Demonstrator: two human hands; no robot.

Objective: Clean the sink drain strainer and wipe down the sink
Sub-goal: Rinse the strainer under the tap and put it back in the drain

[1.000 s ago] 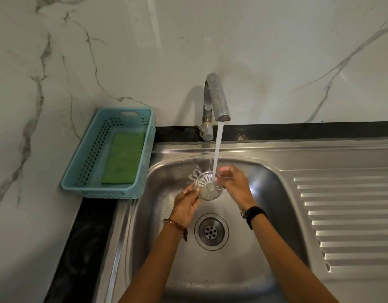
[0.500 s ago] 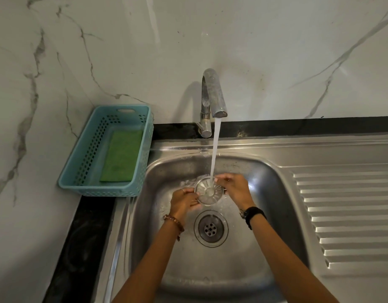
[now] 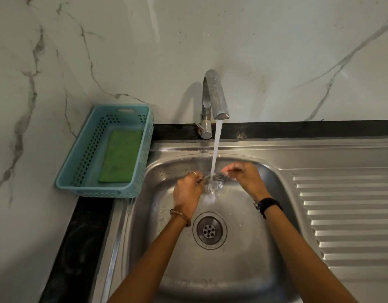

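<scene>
Hands (image 3: 217, 182) rinse round (perforated) metal strainer (image 3: 215, 182).

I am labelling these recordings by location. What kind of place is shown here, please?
Most likely a home kitchen. A stainless steel sink with a ribbed drainboard sits under a running tap, and a blue basket on the counter holds a green scouring pad.

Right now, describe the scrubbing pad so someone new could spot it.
Start at the steel sink and look to its left, where a light blue perforated basket stands in the wall corner. The scrubbing pad lies flat inside it: a green rectangle, the only green thing here.
</scene>
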